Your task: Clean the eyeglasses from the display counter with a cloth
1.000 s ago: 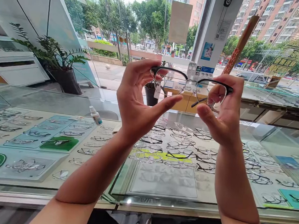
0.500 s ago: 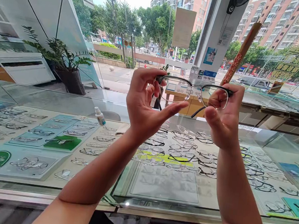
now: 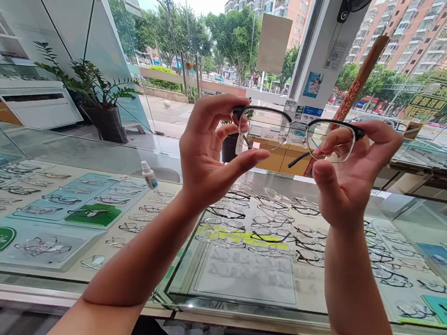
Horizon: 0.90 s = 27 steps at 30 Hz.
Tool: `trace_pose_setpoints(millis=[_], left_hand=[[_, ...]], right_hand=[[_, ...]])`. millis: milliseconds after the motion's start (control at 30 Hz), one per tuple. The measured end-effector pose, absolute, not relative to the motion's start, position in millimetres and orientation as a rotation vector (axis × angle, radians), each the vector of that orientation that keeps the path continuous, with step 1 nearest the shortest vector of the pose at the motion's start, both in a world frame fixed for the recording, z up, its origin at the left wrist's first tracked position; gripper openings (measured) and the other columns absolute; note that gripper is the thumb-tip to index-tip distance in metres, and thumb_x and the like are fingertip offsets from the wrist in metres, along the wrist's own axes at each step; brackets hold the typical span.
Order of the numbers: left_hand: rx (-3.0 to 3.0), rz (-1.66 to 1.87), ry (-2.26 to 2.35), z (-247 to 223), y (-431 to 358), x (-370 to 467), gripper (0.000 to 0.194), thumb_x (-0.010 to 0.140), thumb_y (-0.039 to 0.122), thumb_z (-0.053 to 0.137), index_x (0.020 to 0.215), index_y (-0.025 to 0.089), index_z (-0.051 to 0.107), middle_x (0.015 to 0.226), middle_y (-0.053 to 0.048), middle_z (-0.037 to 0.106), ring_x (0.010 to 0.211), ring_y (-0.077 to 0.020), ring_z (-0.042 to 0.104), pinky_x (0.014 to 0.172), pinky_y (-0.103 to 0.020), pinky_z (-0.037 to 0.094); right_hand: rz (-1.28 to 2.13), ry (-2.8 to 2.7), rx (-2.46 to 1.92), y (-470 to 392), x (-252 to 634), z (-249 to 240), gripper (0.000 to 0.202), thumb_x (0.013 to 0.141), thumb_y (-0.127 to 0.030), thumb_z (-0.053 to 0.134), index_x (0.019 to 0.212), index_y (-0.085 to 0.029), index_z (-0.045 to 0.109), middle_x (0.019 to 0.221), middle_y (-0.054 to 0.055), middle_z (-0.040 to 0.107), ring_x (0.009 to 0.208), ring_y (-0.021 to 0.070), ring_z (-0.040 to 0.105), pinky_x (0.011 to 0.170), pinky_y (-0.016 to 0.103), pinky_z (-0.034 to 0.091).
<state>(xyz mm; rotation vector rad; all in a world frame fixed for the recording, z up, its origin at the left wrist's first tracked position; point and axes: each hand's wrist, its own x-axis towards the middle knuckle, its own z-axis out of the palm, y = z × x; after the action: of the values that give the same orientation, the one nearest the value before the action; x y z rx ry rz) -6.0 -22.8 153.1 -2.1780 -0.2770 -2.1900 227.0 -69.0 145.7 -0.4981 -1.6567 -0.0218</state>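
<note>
A pair of glasses (image 3: 299, 126) with a dark upper rim and clear lenses is held up in front of me, above the glass counter. My left hand (image 3: 211, 150) grips its left end by the hinge, thumb stretched out below the lens. At the other end, my right hand (image 3: 350, 173) holds the right hinge and temple, with fingers showing behind the right lens. One dark temple tip sticks out below the bridge. Below lie rows of eyeglasses (image 3: 274, 218) in the display case.
A small white spray bottle (image 3: 149, 174) stands on the glass counter (image 3: 129, 152) at left. Behind are a potted plant (image 3: 104, 117), a wooden-fronted counter (image 3: 280, 160), a pillar (image 3: 323, 55) and large windows onto a street.
Both hands and the glasses have come a little closer and look larger. My left hand has shifted left, my right hand right, its fingers more spread.
</note>
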Motion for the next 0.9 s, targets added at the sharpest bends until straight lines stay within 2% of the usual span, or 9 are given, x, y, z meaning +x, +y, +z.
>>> trace_pose_setpoints(millis=[100,200,367,467,600,900], left_hand=[[-2.198,-2.17,-0.254,155.3,-21.6,-8.5,0.077,0.085,0.091,0.071,0.142,0.039,0.06,0.129,-0.006,0.066,0.13,-0.0338,0.072,0.093,-0.044,0.07],[-2.21,-2.145,-0.292,157.5,-21.1,-12.2,0.076,0.087,0.088,0.071,0.143,0.039,0.06,0.134,-0.006,0.067,0.131,-0.0343,0.072,0.094,-0.045,0.07],[-2.213,-2.164,-0.274,162.5,-26.8,-17.4,0.067,0.091,0.082,0.073,0.141,0.039,0.067,0.132,-0.005,0.068,0.123,-0.0292,0.072,0.093,-0.04,0.067],[-2.209,-2.225,-0.252,164.3,-30.0,-17.7,0.058,0.089,0.074,0.081,0.137,0.042,0.075,0.129,-0.005,0.067,0.115,-0.0256,0.071,0.09,-0.037,0.064],[-2.213,-2.312,-0.269,162.2,-28.7,-15.3,0.058,0.086,0.066,0.089,0.137,0.043,0.078,0.121,-0.005,0.071,0.106,-0.0228,0.07,0.087,-0.036,0.062],[-2.147,-2.381,-0.413,154.0,-21.7,-10.4,0.061,0.086,0.073,0.085,0.134,0.037,0.075,0.127,-0.005,0.078,0.118,-0.0274,0.075,0.094,-0.042,0.066]], right_hand=[[-0.19,-1.534,-0.433,-70.4,222.8,150.7,0.057,0.098,-0.071,0.072,0.142,-0.042,0.05,0.129,0.005,0.053,0.104,0.0259,0.069,0.088,0.05,0.063],[-0.243,-1.517,-0.427,-71.3,220.7,153.3,0.052,0.098,-0.071,0.071,0.138,-0.042,0.054,0.124,0.004,0.052,0.095,0.0233,0.067,0.079,0.044,0.06],[-0.275,-1.521,-0.488,-74.2,221.7,152.2,0.053,0.104,-0.07,0.062,0.147,-0.041,0.053,0.118,0.006,0.059,0.114,0.0305,0.072,0.088,0.047,0.062],[-0.253,-1.499,-0.487,-76.4,222.3,153.2,0.052,0.102,-0.068,0.067,0.145,-0.041,0.056,0.112,0.004,0.061,0.113,0.0297,0.073,0.092,0.049,0.062],[-0.259,-1.474,-0.506,-76.8,222.7,155.2,0.054,0.1,-0.068,0.07,0.145,-0.041,0.058,0.115,0.003,0.064,0.112,0.029,0.073,0.095,0.052,0.062],[-0.431,-1.433,-0.659,-76.5,226.8,151.4,0.049,0.103,-0.06,0.069,0.148,-0.041,0.06,0.13,0.008,0.065,0.119,0.0326,0.07,0.097,0.057,0.062]])
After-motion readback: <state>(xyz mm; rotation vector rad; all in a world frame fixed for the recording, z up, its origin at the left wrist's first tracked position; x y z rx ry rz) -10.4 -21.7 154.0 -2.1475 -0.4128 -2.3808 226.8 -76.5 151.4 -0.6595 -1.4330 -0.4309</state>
